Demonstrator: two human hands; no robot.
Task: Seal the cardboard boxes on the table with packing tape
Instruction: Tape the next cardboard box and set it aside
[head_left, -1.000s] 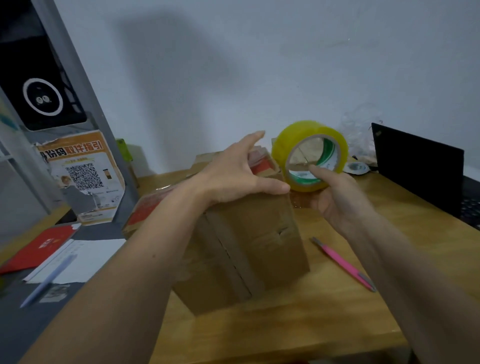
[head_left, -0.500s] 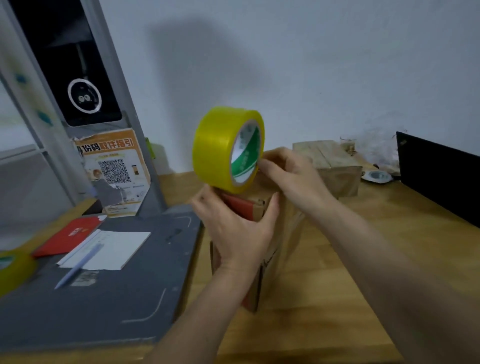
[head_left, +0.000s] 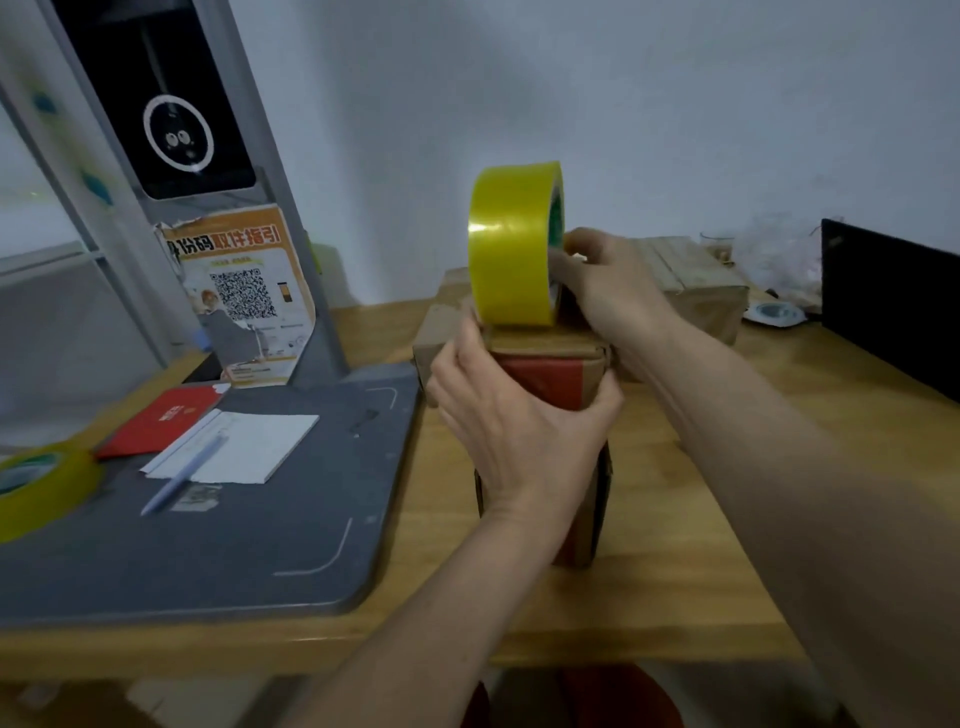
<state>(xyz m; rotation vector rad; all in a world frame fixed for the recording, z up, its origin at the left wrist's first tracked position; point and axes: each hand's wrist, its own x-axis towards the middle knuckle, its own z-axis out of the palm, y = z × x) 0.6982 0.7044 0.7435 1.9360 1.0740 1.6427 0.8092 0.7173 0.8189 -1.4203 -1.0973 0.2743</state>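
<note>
A narrow cardboard box (head_left: 550, 364) with a red band stands upright on the wooden table (head_left: 675, 519). My left hand (head_left: 514, 421) grips its near top end, thumb on the right side. On the box's top edge stands a yellow roll of packing tape (head_left: 511, 244), and my right hand (head_left: 608, 291) holds that roll from its right side, fingers in the core. A second cardboard box (head_left: 691, 280) lies behind to the right. Part of another box (head_left: 434, 332) shows behind the left hand.
A grey scale platform (head_left: 208, 519) at left carries a red booklet (head_left: 161, 421), white paper (head_left: 249, 452) and a pen (head_left: 182, 478). Another yellow tape roll (head_left: 36, 483) sits at the far left. A QR poster (head_left: 244, 291) leans on the post. A black laptop (head_left: 888, 306) stands at right.
The box was turned from lying flat to standing on end. My right hand brought the tape roll from beside the box onto its top edge, and my left hand shifted to the near end.
</note>
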